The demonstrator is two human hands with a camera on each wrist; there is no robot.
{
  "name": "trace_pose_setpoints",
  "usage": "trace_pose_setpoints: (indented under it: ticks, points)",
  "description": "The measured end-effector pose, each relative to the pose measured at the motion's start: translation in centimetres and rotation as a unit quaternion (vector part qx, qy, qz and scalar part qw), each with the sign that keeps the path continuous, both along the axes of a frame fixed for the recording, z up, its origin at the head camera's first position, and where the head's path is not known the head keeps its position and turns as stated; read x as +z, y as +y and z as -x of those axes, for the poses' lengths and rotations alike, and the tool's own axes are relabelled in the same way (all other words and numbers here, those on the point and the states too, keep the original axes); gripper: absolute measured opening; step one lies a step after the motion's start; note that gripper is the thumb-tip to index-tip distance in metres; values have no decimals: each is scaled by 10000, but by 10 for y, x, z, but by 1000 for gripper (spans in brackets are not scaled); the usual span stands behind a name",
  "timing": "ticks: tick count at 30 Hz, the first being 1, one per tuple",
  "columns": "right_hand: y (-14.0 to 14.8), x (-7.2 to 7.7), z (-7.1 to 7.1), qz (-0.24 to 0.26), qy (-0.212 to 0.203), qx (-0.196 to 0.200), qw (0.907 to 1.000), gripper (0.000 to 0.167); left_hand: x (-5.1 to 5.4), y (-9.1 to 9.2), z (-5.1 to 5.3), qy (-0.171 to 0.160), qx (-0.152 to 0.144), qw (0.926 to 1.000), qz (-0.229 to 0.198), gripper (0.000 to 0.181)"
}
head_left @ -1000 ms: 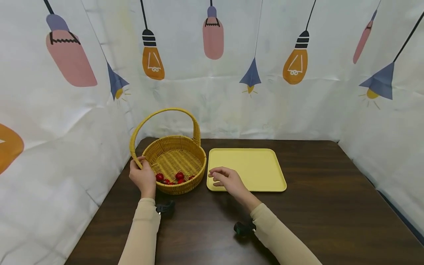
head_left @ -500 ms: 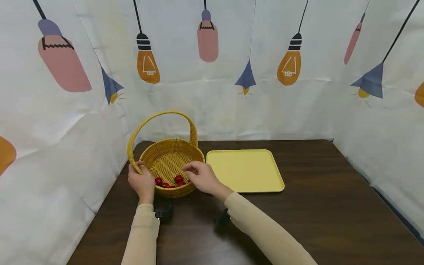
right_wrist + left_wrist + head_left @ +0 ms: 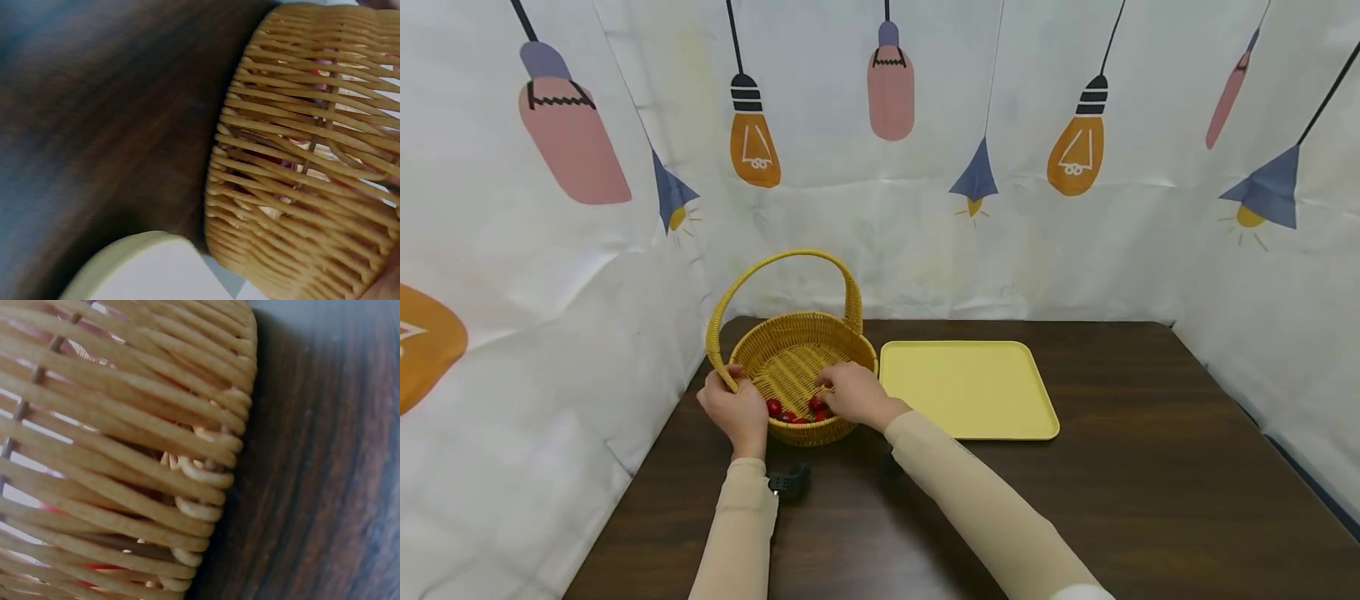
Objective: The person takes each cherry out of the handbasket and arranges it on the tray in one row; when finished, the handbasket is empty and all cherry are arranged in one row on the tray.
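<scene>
With our right hand [image 3: 859,393] we are dipping bent fingers into the basket [image 3: 808,434], thumb and forefinger coming together at a red ball [image 3: 816,403]; we are not managing to tell whether they are pinching it. With our left hand [image 3: 739,414] we are grasping the foot of the handle [image 3: 806,252], fingers wrapping round it at the left front of the rim. More red balls [image 3: 773,407] are lying inside along the basket's near wall, and from both wrists we are seeing red through gaps in the weave. The yellow woven basket is sitting toward the far left of the dark brown table [image 3: 1120,467]. Just to its right a yellow tray [image 3: 970,390] is lying flat. Behind, a white backdrop [image 3: 880,225] printed with lamps and bulbs is hanging.
</scene>
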State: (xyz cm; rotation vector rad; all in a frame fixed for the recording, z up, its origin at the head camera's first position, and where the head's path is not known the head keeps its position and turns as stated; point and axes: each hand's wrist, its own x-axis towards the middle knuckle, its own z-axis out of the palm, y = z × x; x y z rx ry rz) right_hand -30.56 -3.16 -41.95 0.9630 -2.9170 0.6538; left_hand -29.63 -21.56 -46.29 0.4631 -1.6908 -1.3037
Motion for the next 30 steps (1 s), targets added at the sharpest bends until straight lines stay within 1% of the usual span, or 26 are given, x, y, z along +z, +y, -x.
trace_pose_setpoints:
  ticks: [2,5,8,11,14,17,24,28,30]
  points:
    - [-6,4,4,-199,-179,-16,9996,31,3,0,0,-6,-18,10000,-20,12]
    - [-12,6,9,-346,-482,-30,9982,30,5,1,1,-13,-60,10000,-45,12]
    - [-15,5,13,-418,-752,-41,9963,27,5,2,1,-45,-38,10000,-69,12]
    - [-16,4,15,-555,-903,-36,9944,25,3,3,1,-97,-16,9999,-66,12]
    - [-17,4,16,-674,-957,18,9931,24,2,3,1,-80,-12,10000,-54,12]
    - [-19,2,16,-757,-976,45,9923,25,4,3,-1,0,-40,10000,-80,11]
    - [-23,0,11,-896,-1054,-271,9900,29,1,1,-4,-86,-45,9999,-115,10]
    - [-24,0,10,-939,-945,-366,9904,26,1,0,-4,-88,-42,9999,-93,11]
    - [-24,0,11,-811,-858,-348,9924,25,1,0,-3,-95,-33,9999,-85,11]
